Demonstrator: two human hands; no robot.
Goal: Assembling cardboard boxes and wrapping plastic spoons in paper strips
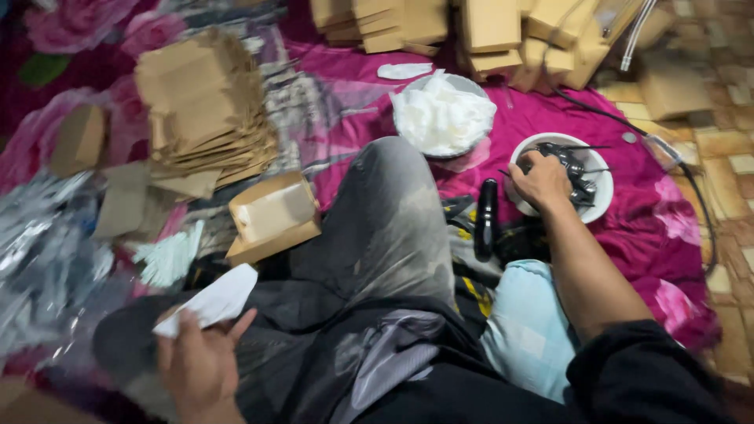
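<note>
My left hand (200, 365) holds a white folded paper packet (210, 300) low at the left, over my thigh. My right hand (540, 182) reaches into a white bowl (601, 200) of small black metal parts (572, 165) at the right; whether its fingers grip a part is hidden. My bent knee in grey trousers (389, 220) rises between the two hands. A small brown cardboard box (273, 216) lies just left of the knee.
A second white bowl (463, 82) with white plastic bags (440, 114) sits behind the knee. Flat brown cartons (204, 110) are stacked at left, folded boxes (487, 31) at the back. A black cylinder (487, 218), black cable (628, 122) and silvery wrappers (39, 251) lie around.
</note>
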